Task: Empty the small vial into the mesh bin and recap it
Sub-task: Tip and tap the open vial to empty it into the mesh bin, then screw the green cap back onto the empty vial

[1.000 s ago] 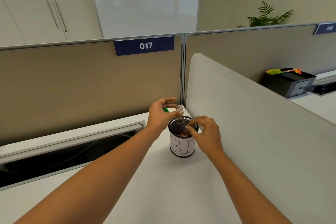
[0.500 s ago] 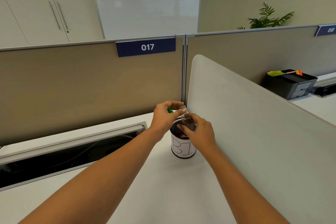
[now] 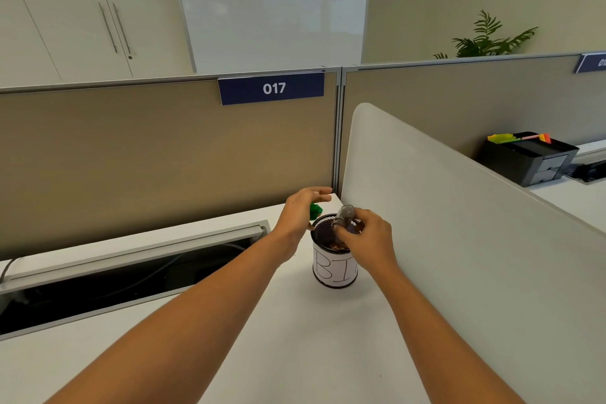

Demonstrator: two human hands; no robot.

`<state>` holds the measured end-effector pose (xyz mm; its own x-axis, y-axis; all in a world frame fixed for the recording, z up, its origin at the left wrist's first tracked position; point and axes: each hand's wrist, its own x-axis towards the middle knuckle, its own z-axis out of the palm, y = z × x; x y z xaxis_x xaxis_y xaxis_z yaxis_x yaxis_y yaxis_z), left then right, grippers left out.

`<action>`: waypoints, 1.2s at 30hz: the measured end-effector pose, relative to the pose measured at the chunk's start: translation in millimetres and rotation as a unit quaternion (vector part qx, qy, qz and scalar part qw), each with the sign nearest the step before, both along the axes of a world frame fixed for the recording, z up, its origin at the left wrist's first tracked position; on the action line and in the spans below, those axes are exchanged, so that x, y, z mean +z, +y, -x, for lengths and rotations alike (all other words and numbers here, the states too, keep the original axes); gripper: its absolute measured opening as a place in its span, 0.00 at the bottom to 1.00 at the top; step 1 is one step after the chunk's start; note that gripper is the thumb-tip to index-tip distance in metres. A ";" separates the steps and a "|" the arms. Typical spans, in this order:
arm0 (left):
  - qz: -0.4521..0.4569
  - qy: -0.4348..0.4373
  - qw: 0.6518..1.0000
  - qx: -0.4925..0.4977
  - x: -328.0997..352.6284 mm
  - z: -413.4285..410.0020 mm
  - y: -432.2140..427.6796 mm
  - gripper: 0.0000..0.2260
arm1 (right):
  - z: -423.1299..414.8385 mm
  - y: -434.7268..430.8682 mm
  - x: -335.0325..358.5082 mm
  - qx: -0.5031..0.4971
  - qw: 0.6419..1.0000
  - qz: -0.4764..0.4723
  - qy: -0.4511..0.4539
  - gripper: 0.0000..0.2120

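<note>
A black mesh bin point(image 3: 334, 269) with a white paper label stands on the white desk, with brownish bits lying at its bottom. My right hand point(image 3: 369, 243) pinches a small clear vial point(image 3: 343, 216) tilted over the bin's mouth. My left hand point(image 3: 300, 211) hovers just left of the bin's rim, fingers curled around a small green cap point(image 3: 315, 210). The vial has no cap on it.
A tan partition with a blue "017" sign point(image 3: 272, 88) closes the back. A white rounded divider point(image 3: 459, 223) runs along the right, close to the bin. An open cable trough point(image 3: 124, 275) lies to the left. A black organiser point(image 3: 528, 157) sits on the neighbouring desk.
My two hands had closed together above the bin half a second ago; now the left hand has drawn back left with the green cap, and the vial stays tilted over the bin.
</note>
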<state>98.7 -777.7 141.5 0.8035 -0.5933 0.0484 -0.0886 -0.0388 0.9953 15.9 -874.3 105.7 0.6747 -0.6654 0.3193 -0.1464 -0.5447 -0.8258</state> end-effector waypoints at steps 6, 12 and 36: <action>0.009 0.036 0.998 0.046 -10.2 -3.1 2.9 0.16 | 5.4 -3.3 5.0 -0.003 0.999 -0.042 -0.027 0.12; -0.019 0.051 0.996 0.064 -12.3 2.0 9.1 0.10 | 10.9 2.5 11.9 -0.006 0.982 -0.169 -0.085 0.12; 0.060 0.042 0.997 0.020 46.2 84.8 204.3 0.09 | 63.2 193.1 76.2 0.182 0.924 -0.291 -0.167 0.10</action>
